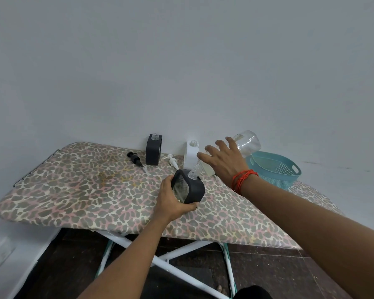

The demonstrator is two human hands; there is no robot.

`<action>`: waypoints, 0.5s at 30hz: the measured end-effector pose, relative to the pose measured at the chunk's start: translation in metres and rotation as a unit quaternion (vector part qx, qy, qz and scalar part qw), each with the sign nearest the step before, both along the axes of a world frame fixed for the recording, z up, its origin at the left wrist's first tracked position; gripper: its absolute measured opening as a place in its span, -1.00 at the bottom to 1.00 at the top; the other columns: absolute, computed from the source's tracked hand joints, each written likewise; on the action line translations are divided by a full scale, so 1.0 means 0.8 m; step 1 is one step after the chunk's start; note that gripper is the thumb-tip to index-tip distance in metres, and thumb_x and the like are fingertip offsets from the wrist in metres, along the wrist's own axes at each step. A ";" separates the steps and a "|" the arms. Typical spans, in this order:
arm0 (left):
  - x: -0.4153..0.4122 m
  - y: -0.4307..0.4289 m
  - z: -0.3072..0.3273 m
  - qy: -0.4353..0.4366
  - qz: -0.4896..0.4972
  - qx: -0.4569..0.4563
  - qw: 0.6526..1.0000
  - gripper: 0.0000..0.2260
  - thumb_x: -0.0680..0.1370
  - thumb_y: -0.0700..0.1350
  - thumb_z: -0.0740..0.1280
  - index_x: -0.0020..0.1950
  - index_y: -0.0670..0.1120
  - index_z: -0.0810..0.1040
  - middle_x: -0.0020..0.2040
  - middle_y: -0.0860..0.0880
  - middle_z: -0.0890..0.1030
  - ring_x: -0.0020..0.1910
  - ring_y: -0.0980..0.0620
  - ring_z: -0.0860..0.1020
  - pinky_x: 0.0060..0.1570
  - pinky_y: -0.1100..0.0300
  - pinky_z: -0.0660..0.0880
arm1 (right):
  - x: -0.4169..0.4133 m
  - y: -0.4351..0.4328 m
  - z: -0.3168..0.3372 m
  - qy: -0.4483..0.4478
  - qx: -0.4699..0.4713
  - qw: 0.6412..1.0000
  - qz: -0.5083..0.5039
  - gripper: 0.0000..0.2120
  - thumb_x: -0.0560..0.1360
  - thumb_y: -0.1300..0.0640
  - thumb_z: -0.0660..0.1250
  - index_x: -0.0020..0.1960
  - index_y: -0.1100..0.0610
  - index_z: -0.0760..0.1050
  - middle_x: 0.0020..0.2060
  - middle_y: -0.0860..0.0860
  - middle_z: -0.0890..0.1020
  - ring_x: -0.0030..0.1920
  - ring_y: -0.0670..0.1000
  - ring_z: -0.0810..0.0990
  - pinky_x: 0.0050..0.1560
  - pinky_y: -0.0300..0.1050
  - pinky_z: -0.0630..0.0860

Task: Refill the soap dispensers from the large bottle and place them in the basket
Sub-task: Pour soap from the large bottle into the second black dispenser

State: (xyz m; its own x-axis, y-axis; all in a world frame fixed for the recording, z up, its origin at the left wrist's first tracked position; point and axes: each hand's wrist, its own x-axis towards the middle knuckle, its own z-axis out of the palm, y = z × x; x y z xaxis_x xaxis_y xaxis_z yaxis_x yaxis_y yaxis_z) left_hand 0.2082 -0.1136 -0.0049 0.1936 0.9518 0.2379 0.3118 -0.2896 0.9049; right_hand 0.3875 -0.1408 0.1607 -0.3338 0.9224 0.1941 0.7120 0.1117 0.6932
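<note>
Low in the pic, just left of the middle, the left hand (pixel 173 201) has its fingers wrapped round a dark dispenser (pixel 195 189) - thumb under the bottom, fingers up the side w/ the see-through window. It is tipped, not straight up, and its open mouth (pixel 191 174) points up and toward the right of the frame. Just above and to the right, the right hand (pixel 222 164) grasps the big bottle (pixel 249 143), fingers spread wide over the top of it; the thumb is hidden. The bottle lies on a slant: fat bottom high, near the middle right of the frame, ribbed neck (pixel 195 169) low and aimed down-left at the mouth. Neck & mouth meet or almost meet - I can't tell if they touch. This looks like the pouring step, so the big thing is that the neck and mouth line up, or soap may land on the ironing board (pixel 73 186). Farther back by the wall stand a white dispenser (pixel 190 157) and a black dispenser (pixel 153 152), both w/ tops off. A black pump (pixel 135 159) and a white pump (pixel 172 161) lie on the board near them. The blue basket (pixel 276 169) sits at the middle right, behind the right hand, which is the nearer hand to it.
</note>
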 end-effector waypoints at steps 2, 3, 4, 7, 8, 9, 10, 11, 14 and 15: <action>-0.001 0.000 -0.001 -0.004 -0.003 -0.007 1.000 0.09 0.10 0.26 0.67 0.51 -0.04 0.28 0.37 0.04 0.41 0.36 0.03 0.43 0.40 0.00 0.45 | -0.002 0.000 0.000 -0.009 0.005 1.000 0.009 -0.44 0.41 0.34 0.28 0.32 -0.06 0.33 0.15 0.05 0.58 0.19 0.27 0.50 0.35 0.36 0.23; -0.001 0.001 -0.001 -0.007 -0.004 -0.011 1.000 0.09 0.09 0.27 0.66 0.50 -0.04 0.28 0.37 0.04 0.41 0.36 0.03 0.43 0.40 -0.01 0.46 | -0.004 0.000 0.000 -0.015 0.009 1.000 0.016 -0.45 0.40 0.35 0.28 0.31 -0.05 0.34 0.14 0.05 0.58 0.17 0.28 0.51 0.35 0.36 0.24; -0.001 0.002 -0.002 -0.010 -0.006 -0.016 1.000 0.10 0.08 0.28 0.66 0.49 -0.03 0.28 0.37 0.04 0.42 0.36 0.03 0.44 0.39 -0.02 0.46 | -0.005 0.000 0.000 -0.022 0.014 0.999 0.025 -0.46 0.39 0.36 0.27 0.29 -0.04 0.35 0.12 0.06 0.58 0.16 0.28 0.51 0.34 0.36 0.25; -0.003 0.002 -0.001 -0.019 -0.010 -0.028 0.999 0.10 0.06 0.28 0.65 0.49 -0.03 0.28 0.37 0.04 0.43 0.35 0.03 0.45 0.38 0.00 0.47 | -0.008 0.003 0.002 -0.045 0.028 0.997 0.054 -0.50 0.38 0.35 0.30 0.25 -0.01 0.40 0.12 0.09 0.59 0.14 0.29 0.53 0.32 0.36 0.30; -0.003 0.003 0.000 -0.021 -0.012 -0.030 0.999 0.10 0.06 0.27 0.65 0.49 -0.03 0.28 0.37 0.04 0.43 0.34 0.03 0.45 0.38 0.02 0.47 | -0.009 0.003 0.004 -0.051 0.031 0.996 0.062 -0.51 0.38 0.34 0.32 0.25 -0.01 0.42 0.13 0.10 0.59 0.14 0.30 0.53 0.32 0.37 0.31; -0.004 0.004 0.000 -0.022 -0.014 -0.033 0.999 0.10 0.07 0.25 0.67 0.49 -0.04 0.28 0.37 0.04 0.44 0.34 0.03 0.45 0.36 0.06 0.46 | -0.009 0.004 0.005 -0.055 0.034 0.996 0.068 -0.52 0.38 0.33 0.33 0.25 -0.01 0.43 0.14 0.11 0.59 0.14 0.30 0.54 0.32 0.37 0.32; -0.004 0.004 0.000 -0.024 -0.017 -0.035 0.999 0.08 0.09 0.20 0.70 0.49 -0.04 0.28 0.36 0.04 0.43 0.34 0.03 0.45 0.34 0.10 0.45 | -0.010 0.004 0.006 -0.058 0.035 0.995 0.073 -0.52 0.39 0.33 0.33 0.24 0.00 0.44 0.15 0.11 0.59 0.15 0.31 0.54 0.32 0.36 0.33; -0.004 0.005 0.001 -0.027 -0.018 -0.038 0.999 0.06 0.12 0.14 0.72 0.49 -0.05 0.28 0.35 0.05 0.43 0.33 0.04 0.44 0.30 0.15 0.43 | -0.011 0.005 0.007 -0.060 0.037 0.995 0.077 -0.53 0.39 0.33 0.33 0.24 0.00 0.45 0.16 0.12 0.59 0.15 0.31 0.55 0.32 0.36 0.33; -0.004 0.007 0.002 -0.031 -0.019 -0.045 0.998 0.03 0.15 0.06 0.75 0.49 -0.04 0.28 0.33 0.07 0.43 0.31 0.06 0.44 0.26 0.21 0.40 | -0.015 0.004 0.008 -0.065 0.039 0.993 0.087 -0.55 0.39 0.33 0.32 0.23 0.01 0.46 0.17 0.13 0.58 0.15 0.31 0.55 0.33 0.34 0.33; -0.004 0.007 0.002 -0.031 -0.020 -0.047 0.998 0.03 0.15 0.06 0.75 0.49 -0.04 0.28 0.33 0.07 0.43 0.31 0.06 0.45 0.27 0.20 0.41 | -0.016 0.003 0.008 -0.067 0.039 0.993 0.090 -0.55 0.40 0.34 0.29 0.24 0.02 0.45 0.17 0.14 0.58 0.16 0.31 0.54 0.33 0.34 0.33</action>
State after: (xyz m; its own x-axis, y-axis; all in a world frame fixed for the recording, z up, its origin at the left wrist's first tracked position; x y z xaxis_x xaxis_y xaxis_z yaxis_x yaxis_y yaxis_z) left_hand 0.2047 -0.1080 -0.0033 0.2190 0.9625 0.1602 0.2436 -0.2129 0.9462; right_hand 0.3746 -0.1382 0.1673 -0.5189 0.8296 0.2060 0.5868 0.1705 0.7916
